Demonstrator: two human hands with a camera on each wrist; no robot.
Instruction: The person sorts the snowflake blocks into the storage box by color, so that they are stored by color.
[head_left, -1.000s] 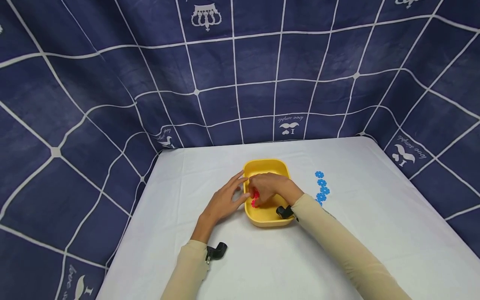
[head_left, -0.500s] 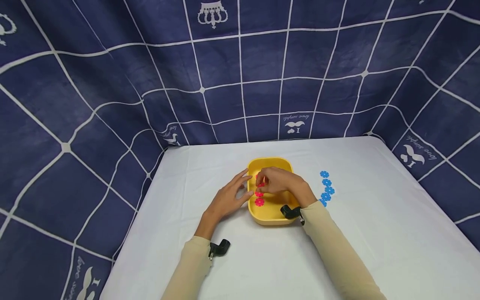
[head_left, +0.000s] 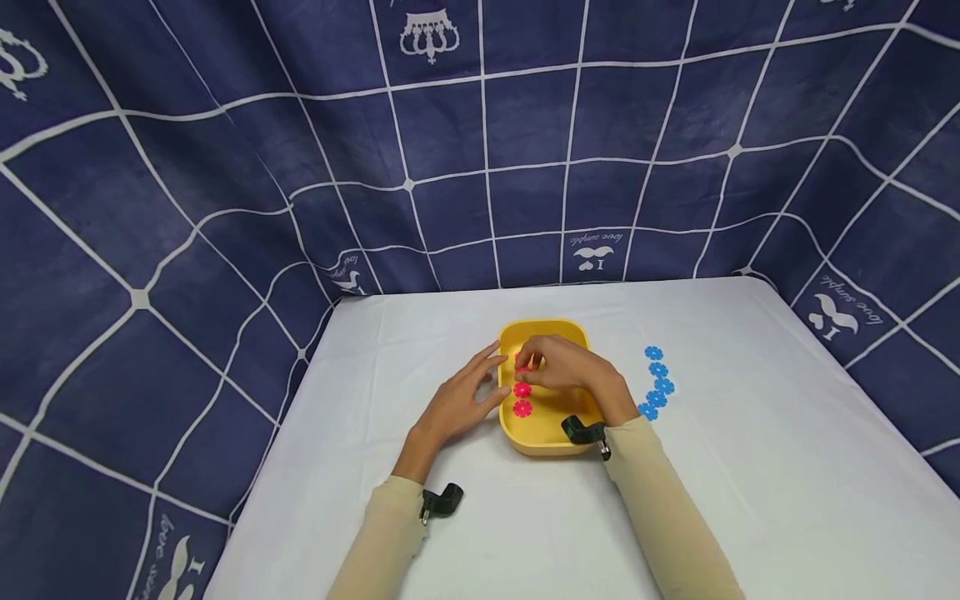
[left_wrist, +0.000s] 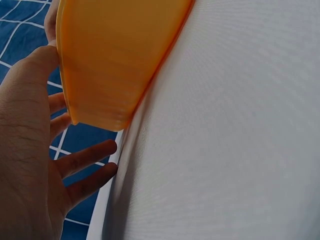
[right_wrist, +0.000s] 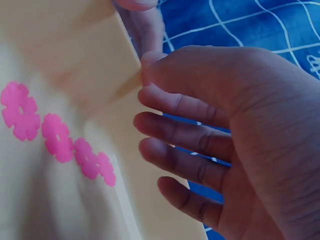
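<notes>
A yellow tray (head_left: 551,433) stands on the white table. Several pink flower-shaped pieces (head_left: 522,408) lie in a row on its floor along the left side; the far ones are partly covered in the head view. My right hand (head_left: 562,364) hovers inside the tray over that row. Its fingers are loosely bent, and the right wrist view shows nothing between thumb and fingers. My left hand (head_left: 459,402) is at the tray's left wall, fingers spread, with the thumb and some fingertips at the rim (left_wrist: 61,60).
To the right of the tray, several blue flower-shaped pieces (head_left: 657,370) form a curved line on the white tablecloth (head_left: 765,433). A dark blue curtain (head_left: 517,200) with white lines rises behind and at both sides of the table.
My right hand has drawn up from the tray floor and slightly away, uncovering pink flower-shaped pieces at the near end of the row. My left hand keeps its place. The head view has shifted slightly.
</notes>
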